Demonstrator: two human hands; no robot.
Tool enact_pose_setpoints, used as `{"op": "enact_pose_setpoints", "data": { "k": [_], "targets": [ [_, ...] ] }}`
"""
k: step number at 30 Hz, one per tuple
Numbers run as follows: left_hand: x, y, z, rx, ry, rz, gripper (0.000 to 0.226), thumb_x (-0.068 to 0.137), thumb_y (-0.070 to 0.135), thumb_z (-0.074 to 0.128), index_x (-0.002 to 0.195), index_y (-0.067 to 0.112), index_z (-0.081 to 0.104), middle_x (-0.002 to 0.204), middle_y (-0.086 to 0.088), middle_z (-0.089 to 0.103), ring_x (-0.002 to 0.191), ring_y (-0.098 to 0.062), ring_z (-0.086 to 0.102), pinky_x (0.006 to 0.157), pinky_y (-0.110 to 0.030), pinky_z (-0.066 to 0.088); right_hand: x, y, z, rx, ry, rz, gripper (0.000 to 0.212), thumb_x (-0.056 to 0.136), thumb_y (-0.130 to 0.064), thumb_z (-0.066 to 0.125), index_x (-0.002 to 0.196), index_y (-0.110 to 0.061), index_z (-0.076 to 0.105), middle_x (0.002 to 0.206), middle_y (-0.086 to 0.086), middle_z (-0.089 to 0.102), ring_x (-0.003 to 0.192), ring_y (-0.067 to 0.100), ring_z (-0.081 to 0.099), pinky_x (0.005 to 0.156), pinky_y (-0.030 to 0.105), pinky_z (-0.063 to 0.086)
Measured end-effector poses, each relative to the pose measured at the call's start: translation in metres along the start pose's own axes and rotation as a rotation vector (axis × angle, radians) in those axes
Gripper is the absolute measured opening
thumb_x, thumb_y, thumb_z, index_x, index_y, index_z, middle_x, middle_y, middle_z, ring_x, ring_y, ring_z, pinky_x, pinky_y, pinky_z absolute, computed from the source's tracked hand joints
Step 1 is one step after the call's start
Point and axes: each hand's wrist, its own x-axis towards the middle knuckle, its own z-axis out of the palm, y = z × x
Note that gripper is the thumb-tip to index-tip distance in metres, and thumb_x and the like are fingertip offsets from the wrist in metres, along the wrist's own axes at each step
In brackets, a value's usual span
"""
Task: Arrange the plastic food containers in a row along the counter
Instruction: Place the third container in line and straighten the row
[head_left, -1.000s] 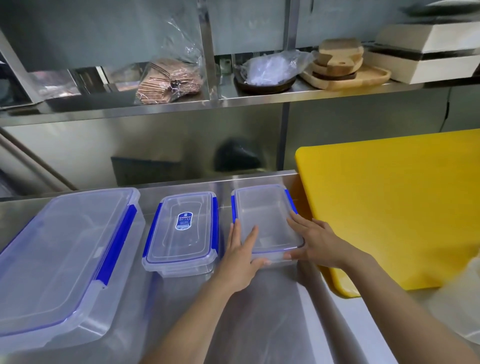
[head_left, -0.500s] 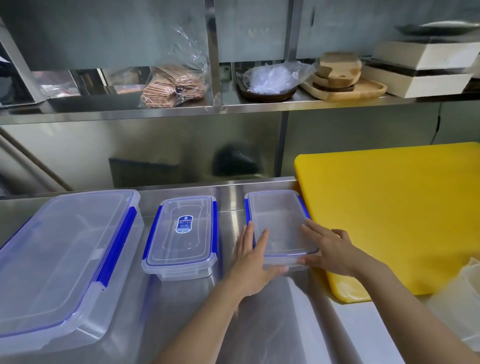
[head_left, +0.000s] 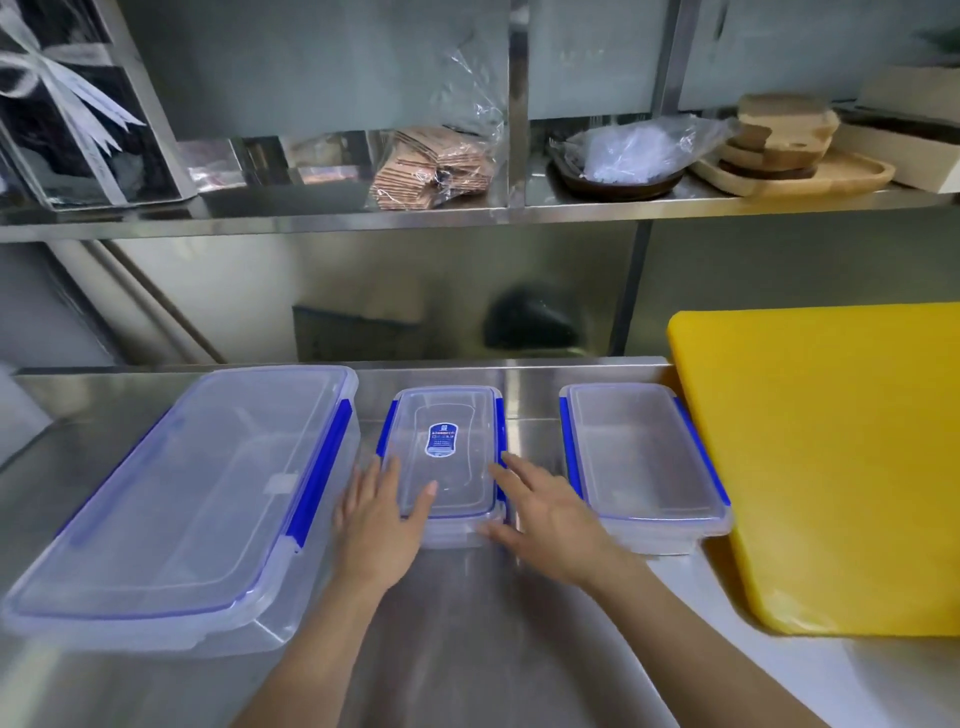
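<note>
Three clear plastic containers with blue clips stand in a row on the steel counter (head_left: 467, 623). The large container (head_left: 192, 499) is at the left, the labelled small container (head_left: 441, 447) in the middle, and the unlabelled small container (head_left: 644, 457) at the right beside the yellow board. My left hand (head_left: 379, 525) grips the labelled container's near left corner, thumb on the lid. My right hand (head_left: 545, 514) presses its near right corner, fingers spread along the right clip. A gap separates the two small containers.
A thick yellow cutting board (head_left: 831, 457) lies at the right, touching the unlabelled container. A steel shelf (head_left: 363, 218) above holds a bag of brown paper items (head_left: 431, 166), a dark dish with plastic (head_left: 623, 156) and wooden trays (head_left: 789, 150). The steel backsplash rises behind the row.
Both hands let go of the unlabelled right container, which now sits against the yellow board, and moved left onto the labelled middle container. The camera view shifted left.
</note>
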Motion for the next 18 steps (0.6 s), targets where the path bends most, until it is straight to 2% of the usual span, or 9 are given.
{"op": "enact_pose_setpoints", "data": {
  "k": [5, 10, 12, 15, 18],
  "targets": [
    [-0.003, 0.010, 0.004, -0.013, -0.017, -0.001, 0.084, 0.076, 0.067, 0.013, 0.149, 0.027, 0.005, 0.161, 0.001, 0.002, 0.148, -0.022, 0.004, 0.120, -0.045, 0.015, 0.005, -0.001, 0.011, -0.056, 0.006, -0.007, 0.064, 0.094, -0.046, 0.041, 0.147, -0.020, 0.018, 0.158, 0.003, 0.018, 0.143, 0.022, 0.021, 0.114, 0.037, 0.025],
    [-0.005, 0.019, -0.001, -0.016, -0.043, 0.025, 0.086, 0.074, 0.067, 0.017, 0.149, 0.026, 0.009, 0.161, 0.000, 0.009, 0.148, -0.022, 0.009, 0.118, -0.042, 0.021, 0.004, 0.005, 0.010, -0.072, 0.045, 0.002, 0.064, 0.093, -0.047, 0.042, 0.147, -0.020, 0.019, 0.157, 0.003, 0.020, 0.142, 0.022, 0.022, 0.114, 0.036, 0.024],
    [-0.011, 0.019, -0.015, -0.071, 0.047, 0.077, 0.078, 0.081, 0.062, 0.029, 0.148, 0.024, 0.018, 0.158, 0.000, 0.020, 0.146, -0.021, 0.019, 0.115, -0.040, 0.028, 0.004, -0.010, 0.008, -0.032, 0.102, -0.014, 0.062, 0.093, -0.047, 0.042, 0.146, -0.020, 0.023, 0.156, 0.002, 0.025, 0.140, 0.021, 0.027, 0.113, 0.034, 0.027],
    [-0.016, 0.014, -0.052, -0.161, 0.270, 0.136, 0.057, 0.091, 0.040, 0.049, 0.141, 0.016, 0.037, 0.150, -0.004, 0.038, 0.138, -0.023, 0.035, 0.110, -0.037, 0.033, 0.008, -0.044, 0.007, 0.168, 0.211, -0.041, 0.057, 0.092, -0.044, 0.047, 0.141, -0.018, 0.033, 0.146, 0.001, 0.040, 0.131, 0.018, 0.040, 0.106, 0.031, 0.036],
    [-0.009, -0.013, -0.095, -0.107, 0.472, 0.167, 0.049, 0.091, 0.034, 0.050, 0.132, 0.008, 0.049, 0.138, -0.014, 0.052, 0.129, -0.031, 0.045, 0.108, -0.041, 0.034, 0.010, -0.093, 0.014, 0.615, 0.114, 0.006, 0.056, 0.090, -0.042, 0.054, 0.139, -0.020, 0.037, 0.133, -0.006, 0.046, 0.124, 0.010, 0.044, 0.101, 0.019, 0.039]
  ]
}}
